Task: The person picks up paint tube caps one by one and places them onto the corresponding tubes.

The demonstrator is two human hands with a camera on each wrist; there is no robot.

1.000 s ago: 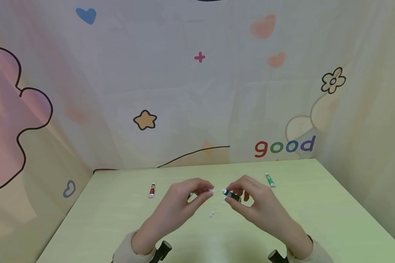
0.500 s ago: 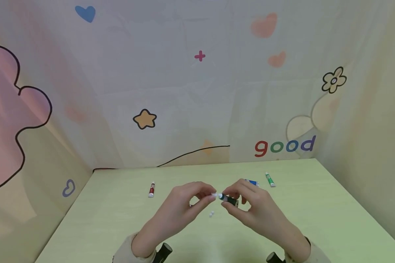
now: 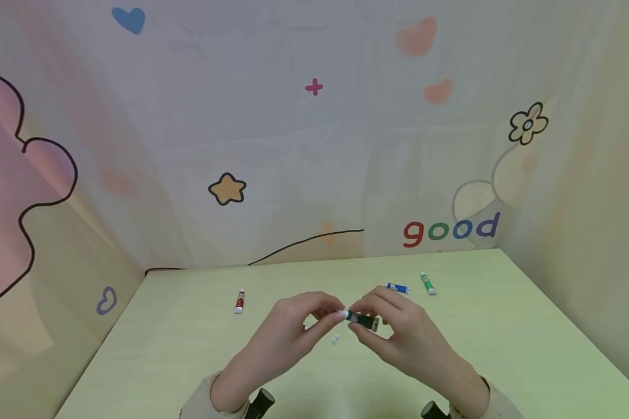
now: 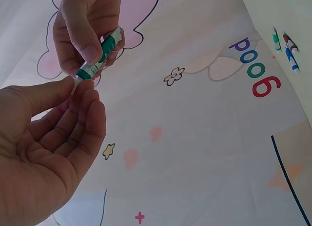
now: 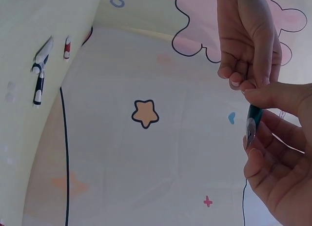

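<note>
A small dark green and white paint tube (image 3: 364, 320) is pinched between the thumb and fingers of my right hand (image 3: 400, 326). It lies at a slant, its nozzle end toward the left. With thumb and index fingertip, my left hand (image 3: 296, 329) pinches a small white cap (image 4: 75, 86) right at that nozzle end. In the left wrist view the green band and white label of the tube show beside the right thumb. Both hands are raised over the table, fingertips almost meeting. The left fingertips cover most of the cap.
On the pale green table (image 3: 188, 355) lie a red tube (image 3: 239, 301) at left, and a blue tube (image 3: 398, 288) and a green tube (image 3: 427, 283) at back right. Small white caps (image 3: 335, 338) lie below the hands. Dark-and-white tubes (image 5: 39, 87) show in the right wrist view. A printed curtain (image 3: 293, 145) hangs behind.
My right hand has moved left and slightly down with the tube, closing the gap until its nozzle meets the cap in my left fingers. The blue tube has come into view behind the right hand.
</note>
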